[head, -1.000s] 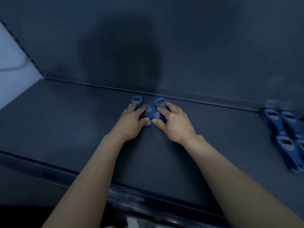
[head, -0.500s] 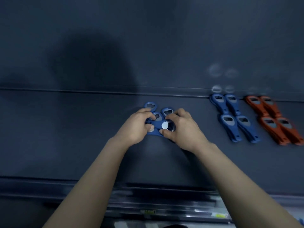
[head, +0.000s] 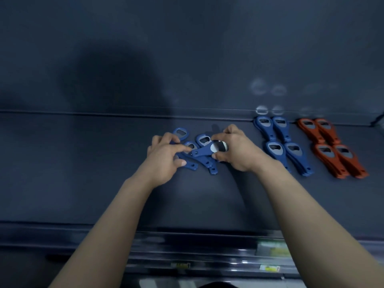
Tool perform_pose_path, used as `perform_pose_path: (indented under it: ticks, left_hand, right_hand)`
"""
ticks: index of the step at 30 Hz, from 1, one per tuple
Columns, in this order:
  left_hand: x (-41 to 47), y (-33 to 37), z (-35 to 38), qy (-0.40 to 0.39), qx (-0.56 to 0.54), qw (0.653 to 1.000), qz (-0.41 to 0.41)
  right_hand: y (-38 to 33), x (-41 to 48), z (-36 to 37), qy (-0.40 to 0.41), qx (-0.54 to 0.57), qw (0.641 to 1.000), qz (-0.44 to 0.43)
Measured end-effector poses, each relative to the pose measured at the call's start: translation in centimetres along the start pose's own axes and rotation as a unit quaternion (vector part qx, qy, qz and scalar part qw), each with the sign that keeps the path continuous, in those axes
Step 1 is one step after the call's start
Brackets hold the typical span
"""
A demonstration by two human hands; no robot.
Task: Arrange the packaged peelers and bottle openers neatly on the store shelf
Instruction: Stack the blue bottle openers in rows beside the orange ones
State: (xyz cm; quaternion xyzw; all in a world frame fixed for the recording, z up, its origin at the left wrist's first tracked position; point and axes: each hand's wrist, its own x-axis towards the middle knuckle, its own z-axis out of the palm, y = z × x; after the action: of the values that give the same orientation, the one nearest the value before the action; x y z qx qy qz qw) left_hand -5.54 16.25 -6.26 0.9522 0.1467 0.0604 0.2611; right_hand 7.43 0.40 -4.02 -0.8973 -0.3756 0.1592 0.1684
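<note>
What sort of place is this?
Probably a shop display: a dark shelf with price labels along its front rail, stocked with identical blue openers and orange openers in neat rows.

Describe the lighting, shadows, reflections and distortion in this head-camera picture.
Head view: dim, bluish light; a broad soft shadow falls on the dark back panel; pale ring reflections float above the neat blue plastic bottle openers; the held blue plastic opener's round metal face glares white; the shelf edges bow slightly.
</note>
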Motion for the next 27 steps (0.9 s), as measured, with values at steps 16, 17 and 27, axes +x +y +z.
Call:
perform_pose_path:
  ticks: [16,17,27]
  left_hand:
    - [0.2,0.7,1.1,0.074,-0.004,0.997,-0.009]
    - [0.2,0.6,1.0,0.076,-0.011,0.997,-0.016]
    - [-0.9,1.3,1.4,0.101,0.128,0.979,-0.124]
  right_hand:
    - [-2.2,1.9,1.8,0.13,0.007,0.98,0.147]
    - [-2.5,2.0,1.9,0.119,0.001,0.981,0.153]
    - [-2.9,1.1,1.4,0.141,-0.032,0.985,0.091]
